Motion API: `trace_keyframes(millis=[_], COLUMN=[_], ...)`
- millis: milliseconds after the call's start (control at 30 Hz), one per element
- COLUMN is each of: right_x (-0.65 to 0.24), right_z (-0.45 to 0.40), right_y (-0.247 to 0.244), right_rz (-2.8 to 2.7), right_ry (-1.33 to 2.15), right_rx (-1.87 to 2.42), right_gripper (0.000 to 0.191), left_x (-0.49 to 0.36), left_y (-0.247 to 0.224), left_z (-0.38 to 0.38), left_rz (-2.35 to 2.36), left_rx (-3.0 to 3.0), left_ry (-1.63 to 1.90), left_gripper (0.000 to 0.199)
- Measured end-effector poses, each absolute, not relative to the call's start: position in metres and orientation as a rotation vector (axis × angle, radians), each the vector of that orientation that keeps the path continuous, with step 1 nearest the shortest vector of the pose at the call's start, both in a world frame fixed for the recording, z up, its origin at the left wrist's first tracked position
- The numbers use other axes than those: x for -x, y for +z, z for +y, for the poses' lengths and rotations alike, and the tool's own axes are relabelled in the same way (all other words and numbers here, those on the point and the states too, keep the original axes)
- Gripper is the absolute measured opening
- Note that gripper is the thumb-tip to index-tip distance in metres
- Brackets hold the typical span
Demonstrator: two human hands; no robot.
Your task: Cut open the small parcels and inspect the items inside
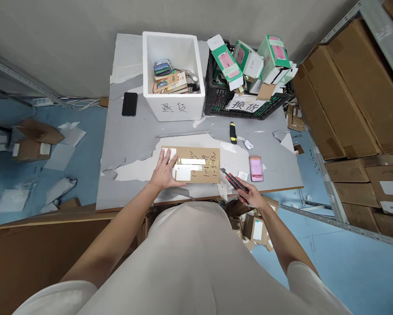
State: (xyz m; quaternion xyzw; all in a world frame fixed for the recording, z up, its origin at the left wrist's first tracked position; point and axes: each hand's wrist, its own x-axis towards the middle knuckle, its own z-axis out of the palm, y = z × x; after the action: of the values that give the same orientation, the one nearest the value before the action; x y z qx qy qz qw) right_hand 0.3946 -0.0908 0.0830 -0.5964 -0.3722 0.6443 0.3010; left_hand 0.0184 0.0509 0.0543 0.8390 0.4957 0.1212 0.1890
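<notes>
A flat cardboard box (212, 165) with handwriting, clear tape and white labels lies on the table near its front edge. Across the box's left end my left hand (165, 170) rests flat, fingers spread. My right hand (253, 197) is wrapped round a red and black utility knife (236, 184), whose tip points at the box's right end. Whether the tip touches the cardboard I cannot tell. To the right of the knife lie a small white slip (243, 176) and a pink-screened phone (256, 169).
A white foam bin (179, 109) with books and a black crate (248, 111) of green-and-white boxes stand at the back. A black phone (130, 104) and a yellow-black cutter (233, 133) lie on the torn-covered table (117, 140). Shelving with cartons (343, 100) flanks the right.
</notes>
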Motion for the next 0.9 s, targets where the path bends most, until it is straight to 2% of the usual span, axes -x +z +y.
trace_keyframes(millis=[233, 433, 533, 633, 700, 900], right_x=[-0.387, -0.385, -0.361, -0.325, -0.304, -0.297], right_z=[-0.120, -0.110, -0.101, -0.097, -0.095, -0.048], right_y=[0.081, 0.080, 0.075, 0.066, 0.059, 0.043], right_rz=[-0.867, -0.812, -0.615, -0.422, -0.316, -0.346], right_ry=[1.643, 1.363, 1.247, 1.293, 1.355, 1.317], right_rx=[1.626, 1.674, 1.635, 1.547, 1.470, 1.455], right_gripper=[0.076, 0.075, 0.067, 0.050, 0.047, 0.047], left_x=[-0.018, -0.018, -0.014, -0.006, -0.001, 0.005], left_y=[0.053, 0.055, 0.058, 0.057, 0.053, 0.044], left_z=[0.051, 0.049, 0.058, 0.081, 0.100, 0.110], left_rz=[1.403, 1.351, 1.449, 1.624, 1.637, 1.490], left_rx=[-2.360, -2.278, -2.123, -1.884, -1.690, -1.172], left_ry=[0.330, 0.356, 0.485, 0.654, 0.690, 0.800], left_gripper=[0.128, 0.128, 0.111, 0.082, 0.067, 0.054])
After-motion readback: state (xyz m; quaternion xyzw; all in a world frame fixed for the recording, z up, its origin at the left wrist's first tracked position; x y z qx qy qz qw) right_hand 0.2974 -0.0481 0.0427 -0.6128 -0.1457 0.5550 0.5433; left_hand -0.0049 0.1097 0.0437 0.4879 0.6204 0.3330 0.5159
